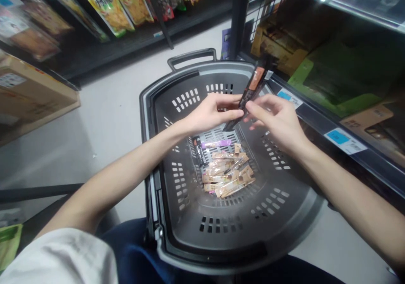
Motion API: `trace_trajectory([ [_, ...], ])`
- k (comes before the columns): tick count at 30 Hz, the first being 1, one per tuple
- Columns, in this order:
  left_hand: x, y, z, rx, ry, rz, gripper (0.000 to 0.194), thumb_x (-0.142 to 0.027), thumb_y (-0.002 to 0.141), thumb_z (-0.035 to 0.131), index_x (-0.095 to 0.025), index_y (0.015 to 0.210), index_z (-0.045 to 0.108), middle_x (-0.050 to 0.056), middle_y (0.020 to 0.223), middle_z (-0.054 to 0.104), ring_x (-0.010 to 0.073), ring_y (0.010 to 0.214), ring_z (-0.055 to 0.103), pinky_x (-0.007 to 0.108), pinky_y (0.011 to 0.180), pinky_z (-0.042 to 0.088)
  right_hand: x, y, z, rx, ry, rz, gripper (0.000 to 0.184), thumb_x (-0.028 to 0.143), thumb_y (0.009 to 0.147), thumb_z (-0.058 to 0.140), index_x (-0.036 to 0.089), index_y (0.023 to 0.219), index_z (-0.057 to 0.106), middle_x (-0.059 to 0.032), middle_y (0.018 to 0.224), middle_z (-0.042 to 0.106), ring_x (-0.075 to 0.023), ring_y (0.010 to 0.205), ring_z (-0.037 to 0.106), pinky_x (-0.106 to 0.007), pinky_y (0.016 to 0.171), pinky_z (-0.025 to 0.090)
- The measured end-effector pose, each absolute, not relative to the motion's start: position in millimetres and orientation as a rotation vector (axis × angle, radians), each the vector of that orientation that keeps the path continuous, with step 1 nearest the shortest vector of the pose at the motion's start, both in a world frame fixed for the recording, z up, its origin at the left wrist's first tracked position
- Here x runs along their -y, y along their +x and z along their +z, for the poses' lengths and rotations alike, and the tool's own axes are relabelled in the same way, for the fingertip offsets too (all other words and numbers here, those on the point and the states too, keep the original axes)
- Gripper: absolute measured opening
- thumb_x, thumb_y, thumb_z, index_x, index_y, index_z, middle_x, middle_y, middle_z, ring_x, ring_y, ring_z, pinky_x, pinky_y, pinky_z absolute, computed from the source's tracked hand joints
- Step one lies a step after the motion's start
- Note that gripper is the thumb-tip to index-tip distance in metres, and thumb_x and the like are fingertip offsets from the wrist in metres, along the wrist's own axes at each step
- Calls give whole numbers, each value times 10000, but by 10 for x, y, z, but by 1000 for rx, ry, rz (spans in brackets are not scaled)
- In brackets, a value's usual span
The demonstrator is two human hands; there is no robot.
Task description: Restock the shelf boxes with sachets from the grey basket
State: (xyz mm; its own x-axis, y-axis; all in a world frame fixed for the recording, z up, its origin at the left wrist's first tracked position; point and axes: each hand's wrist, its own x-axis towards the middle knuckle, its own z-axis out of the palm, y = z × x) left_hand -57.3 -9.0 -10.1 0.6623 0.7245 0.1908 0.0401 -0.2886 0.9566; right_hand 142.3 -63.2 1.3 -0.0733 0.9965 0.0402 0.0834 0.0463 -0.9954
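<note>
Above a grey shopping basket (186,229), both my hands are closed on slim black snack packets (253,83) with an orange-brown label. My left hand (215,113) pinches their lower part between thumb and fingers. From the other side, my right hand (278,117) grips them with the thumb on top; how many there are, I cannot tell. On the basket's floor lie several beige clear-fronted packets (229,174), a purple packet (217,144) and a single black packet (199,151).
Dark shelving with blue price tags (344,140) stands close on the right, holding cartons. Bagged snacks (110,5) line a shelf at the back left. On the left floor sits a cardboard box (34,98). The basket's handle (193,58) rests at its far rim.
</note>
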Motion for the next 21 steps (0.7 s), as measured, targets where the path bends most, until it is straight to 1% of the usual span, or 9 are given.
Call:
trace_trajectory([
  [2, 97, -570, -109, -686, 1908, 806, 449, -476, 858, 758, -178, 1194, 743, 80, 1089, 723, 154, 961, 639, 271, 866, 510, 626, 1428, 12, 1280, -1171, 1276, 414, 584, 771, 831, 216, 860, 665, -54, 906, 716, -191, 806, 701, -293, 629, 593],
  [3, 104, -568, -107, -731, 1987, 842, 480, -479, 854, 762, -199, 1243, 733, 76, 1084, 717, 158, 965, 627, 283, 878, 507, 622, 1428, 11, 1261, -1150, 1303, 413, 574, 772, 834, 215, 901, 675, -57, 945, 726, -193, 832, 708, -287, 637, 600],
  [6, 135, -560, -73, -873, 2157, 971, 520, -493, 818, 792, -254, 1276, 727, 57, 1024, 679, 164, 926, 590, 317, 884, 502, 612, 1419, 13, 1238, -1127, 1331, 392, 515, 784, 831, 220, 1002, 695, -67, 1060, 739, -210, 914, 718, -292, 670, 617],
  [9, 160, -559, -34, -944, 2213, 1025, 574, -503, 775, 823, -272, 1288, 711, 70, 1093, 646, 190, 967, 581, 354, 904, 512, 601, 1406, 17, 1209, -1141, 1312, 285, 424, 811, 793, 217, 982, 697, -73, 1086, 737, -215, 933, 720, -317, 718, 627],
  [12, 166, -563, -36, -877, 2244, 988, 646, -473, 765, 833, -271, 1352, 654, 89, 1192, 619, 214, 1058, 580, 363, 936, 517, 580, 1418, 11, 1100, -1153, 1281, 166, 311, 830, 740, 216, 950, 678, -61, 1071, 736, -183, 910, 716, -307, 750, 624],
  [15, 150, -567, -72, -842, 2255, 962, 669, -462, 777, 819, -268, 1384, 617, 90, 1224, 617, 215, 1103, 582, 365, 960, 514, 539, 1450, -14, 1017, -1169, 1278, 133, 277, 857, 703, 217, 965, 654, -47, 1090, 739, -150, 919, 714, -278, 778, 617],
  [17, 135, -573, -87, -865, 2259, 959, 652, -455, 771, 817, -263, 1366, 630, 83, 1218, 635, 209, 1101, 590, 360, 954, 513, 509, 1464, -41, 976, -1184, 1297, 139, 288, 868, 710, 206, 957, 641, -54, 1092, 744, -138, 897, 719, -251, 736, 609],
  [18, 130, -577, -87, -887, 2257, 963, 637, -446, 766, 818, -256, 1348, 645, 79, 1205, 649, 204, 1082, 597, 355, 942, 514, 500, 1468, -55, 959, -1198, 1310, 151, 309, 876, 717, 195, 933, 636, -63, 1063, 749, -131, 854, 720, -231, 683, 596],
  [21, 143, -593, -54, -996, 2233, 968, 589, -414, 762, 809, -231, 1308, 688, 77, 1169, 684, 193, 1023, 618, 351, 932, 513, 534, 1460, -80, 1104, -1304, 1466, 320, 455, 906, 709, 166, 791, 632, -89, 814, 741, -119, 612, 663, -208, 477, 482],
])
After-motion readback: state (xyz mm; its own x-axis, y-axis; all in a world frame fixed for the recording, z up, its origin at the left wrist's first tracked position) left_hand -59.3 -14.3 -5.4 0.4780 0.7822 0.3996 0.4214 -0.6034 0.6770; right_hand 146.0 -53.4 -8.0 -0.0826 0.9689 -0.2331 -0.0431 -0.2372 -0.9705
